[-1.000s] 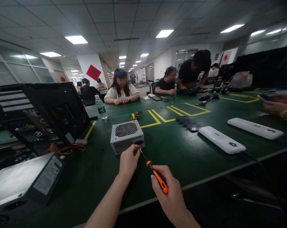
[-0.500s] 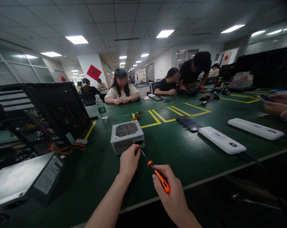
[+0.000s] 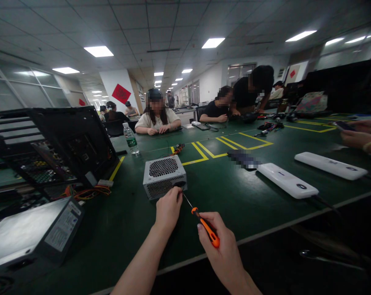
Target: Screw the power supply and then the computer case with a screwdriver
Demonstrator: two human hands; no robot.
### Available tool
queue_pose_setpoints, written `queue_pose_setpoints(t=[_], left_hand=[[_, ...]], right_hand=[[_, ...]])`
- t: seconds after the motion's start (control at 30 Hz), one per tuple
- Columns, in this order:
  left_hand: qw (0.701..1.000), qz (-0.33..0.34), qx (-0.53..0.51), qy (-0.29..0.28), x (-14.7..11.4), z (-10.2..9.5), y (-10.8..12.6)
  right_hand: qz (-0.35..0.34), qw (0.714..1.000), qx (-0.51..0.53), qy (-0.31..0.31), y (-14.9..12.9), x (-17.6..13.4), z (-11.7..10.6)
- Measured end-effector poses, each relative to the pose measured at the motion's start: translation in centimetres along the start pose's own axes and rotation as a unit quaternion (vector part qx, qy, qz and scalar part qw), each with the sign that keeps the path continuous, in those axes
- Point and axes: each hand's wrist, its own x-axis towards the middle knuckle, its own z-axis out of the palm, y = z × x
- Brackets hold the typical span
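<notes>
A grey computer power supply [image 3: 164, 174] with a honeycomb grille on top sits on the green table. My right hand [image 3: 224, 246] is closed round the orange and black handle of a screwdriver [image 3: 210, 233], whose thin shaft points up and left to the near right corner of the power supply. At that corner my left hand [image 3: 168, 207] has thumb and fingers pinched together by the screwdriver's tip. Whatever lies between those fingertips is too small to make out.
An open black computer case [image 3: 59, 143] and a larger power supply [image 3: 28, 233] stand at the left. Beyond is a water bottle [image 3: 130, 139]. White power banks [image 3: 286, 180] and a blurred dark phone [image 3: 242, 159] lie at the right. A person [image 3: 157, 116] sits opposite; another's hands [image 3: 362, 133] show far right.
My left hand has shifted very slightly right at the power supply's corner. The screwdriver and my right hand have barely moved.
</notes>
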Motion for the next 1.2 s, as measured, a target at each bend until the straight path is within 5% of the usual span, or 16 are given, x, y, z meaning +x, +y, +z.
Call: queue_pose_setpoints(t=[0.33,0.63,1.2], left_hand=[[0.999,-0.019,-0.026,-0.019,0.1,0.5,-0.7],[0.993,0.049,-0.102,-0.038,0.4,1.0,-1.1],[0.991,0.046,-0.102,-0.073,0.6,1.4,-1.2]], right_hand=[[-0.003,0.991,-0.13,-0.007,0.3,0.3,-0.6],[0.01,0.994,-0.11,-0.023,0.4,0.1,-1.2],[0.005,0.995,-0.093,-0.032,0.3,-0.3,-1.7]])
